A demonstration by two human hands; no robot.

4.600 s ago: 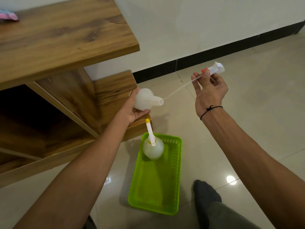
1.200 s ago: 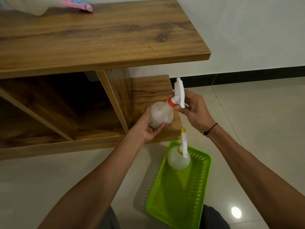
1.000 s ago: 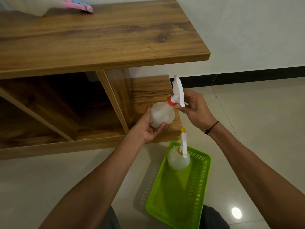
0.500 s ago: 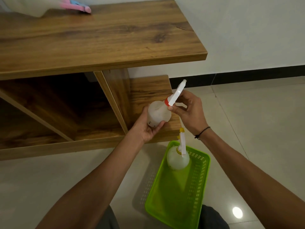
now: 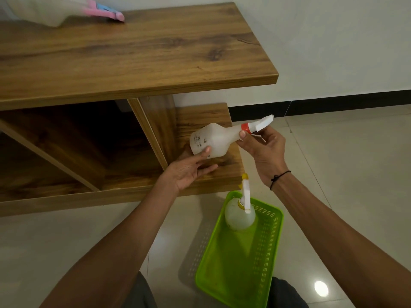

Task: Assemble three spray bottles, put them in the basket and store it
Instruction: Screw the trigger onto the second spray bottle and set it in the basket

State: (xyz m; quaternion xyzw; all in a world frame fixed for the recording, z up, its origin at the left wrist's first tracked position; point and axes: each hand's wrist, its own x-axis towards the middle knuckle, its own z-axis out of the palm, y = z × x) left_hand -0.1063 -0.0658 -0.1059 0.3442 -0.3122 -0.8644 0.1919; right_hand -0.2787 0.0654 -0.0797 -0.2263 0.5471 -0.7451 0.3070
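Right hand (image 5: 264,150) held the neck of a translucent white spray bottle (image 5: 211,140), thumb and fingers curled round it just below the red collar (image 5: 245,127) of the white trigger head (image 5: 260,125). The bottle lay nearly horizontal in the air, base toward the left, trigger head pointing up and right. Left hand (image 5: 189,170) was under the bottle's base, palm up, fingers extended and relaxed; the thumb tip touched the lower wall of the base, and the fingers did not wrap round it. A black cord (image 5: 279,177) circled the right wrist.

Below the right hand, a green basket (image 5: 266,252) stood on the tiled floor (image 5: 355,174). A second spray bottle (image 5: 239,216), with a yellow collar and white trigger head, stood upright in the basket's far corner. The held bottle was in front of the wooden shelf unit (image 5: 133,58), level with its lower shelf. On the unit's top, at the far left, lay a third bottle (image 5: 44,10) on its side with a pink and blue spray head (image 5: 104,13), blurred.
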